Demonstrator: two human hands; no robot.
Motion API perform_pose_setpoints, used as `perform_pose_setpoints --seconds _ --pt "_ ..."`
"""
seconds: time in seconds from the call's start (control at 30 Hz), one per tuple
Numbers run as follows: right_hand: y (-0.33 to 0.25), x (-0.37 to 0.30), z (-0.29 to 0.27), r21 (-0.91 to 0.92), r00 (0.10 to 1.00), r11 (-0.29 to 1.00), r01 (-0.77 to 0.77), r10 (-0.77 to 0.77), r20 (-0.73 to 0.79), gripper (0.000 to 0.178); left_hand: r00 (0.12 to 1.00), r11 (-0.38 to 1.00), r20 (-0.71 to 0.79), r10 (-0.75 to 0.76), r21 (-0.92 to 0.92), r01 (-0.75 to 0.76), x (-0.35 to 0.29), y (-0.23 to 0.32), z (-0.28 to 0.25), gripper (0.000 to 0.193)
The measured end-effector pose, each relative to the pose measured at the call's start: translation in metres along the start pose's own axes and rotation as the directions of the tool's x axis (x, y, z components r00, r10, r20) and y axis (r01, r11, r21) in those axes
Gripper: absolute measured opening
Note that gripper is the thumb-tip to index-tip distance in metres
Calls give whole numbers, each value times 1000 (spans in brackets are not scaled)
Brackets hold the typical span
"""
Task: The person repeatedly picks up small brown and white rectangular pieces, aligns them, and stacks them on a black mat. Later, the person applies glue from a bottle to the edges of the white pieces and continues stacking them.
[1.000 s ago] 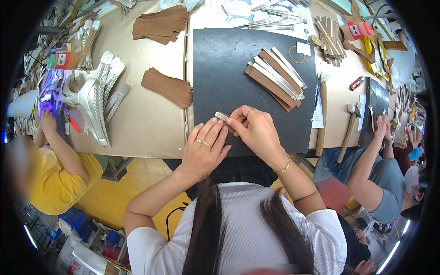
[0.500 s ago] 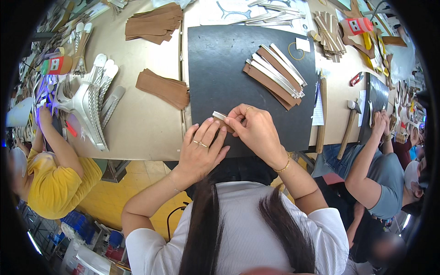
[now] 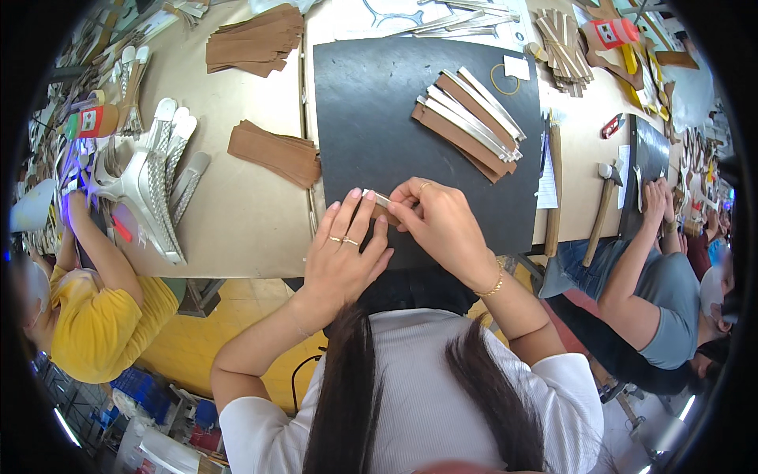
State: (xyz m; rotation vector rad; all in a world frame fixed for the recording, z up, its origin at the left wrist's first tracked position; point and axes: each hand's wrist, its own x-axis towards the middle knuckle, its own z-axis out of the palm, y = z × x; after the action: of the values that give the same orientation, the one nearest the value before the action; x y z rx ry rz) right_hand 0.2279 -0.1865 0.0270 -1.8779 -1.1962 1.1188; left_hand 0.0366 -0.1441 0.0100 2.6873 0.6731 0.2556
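A short strip (image 3: pixel 382 201), silver on top of brown, lies at the near part of a black mat (image 3: pixel 371 103). My left hand (image 3: pixel 345 249) rests with stretched fingers over the strip's left end, the fingertips on it. From the other side, my right hand (image 3: pixel 444 229) pinches the strip between thumb and curled fingers. Part of it is hidden under both hands. Farther up the mat, a fanned pile of brown and silver strips (image 3: pixel 472 126) lies to the right.
Brown strips lie stacked in two piles (image 3: pixel 272 154) (image 3: pixel 257 39) on the left. White braided straps (image 3: pixel 162 189) are near a co-worker in yellow (image 3: pixel 110 316). To the right are a wooden stick (image 3: pixel 554 189), a hammer (image 3: pixel 604 201) and another co-worker's hands (image 3: pixel 655 201).
My left fingers have slid forward and now cover more of the strip's left end. My right hand keeps its pinch. The whole view has shifted slightly.
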Motion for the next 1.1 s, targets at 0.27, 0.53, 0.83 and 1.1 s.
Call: perform_pose_setpoints --seconds 0.27,0.53,0.83,1.1 --pt "7 -47 -36 90 974 970 -225 225 14 8 997 997 76 1 82 -7 9 7 -6 65" --pt "19 -46 -42 17 988 987 -157 158 -5 8 992 987 109 -59 158 42 9 15 3 80" --pt "25 -42 -44 -78 996 993 -91 92 11 10 992 981 113 -54 193 32 10 17 4 83" --pt "20 -38 -44 -119 995 988 -100 102 9 8 984 980 157 -87 188 56 13 30 5 89"
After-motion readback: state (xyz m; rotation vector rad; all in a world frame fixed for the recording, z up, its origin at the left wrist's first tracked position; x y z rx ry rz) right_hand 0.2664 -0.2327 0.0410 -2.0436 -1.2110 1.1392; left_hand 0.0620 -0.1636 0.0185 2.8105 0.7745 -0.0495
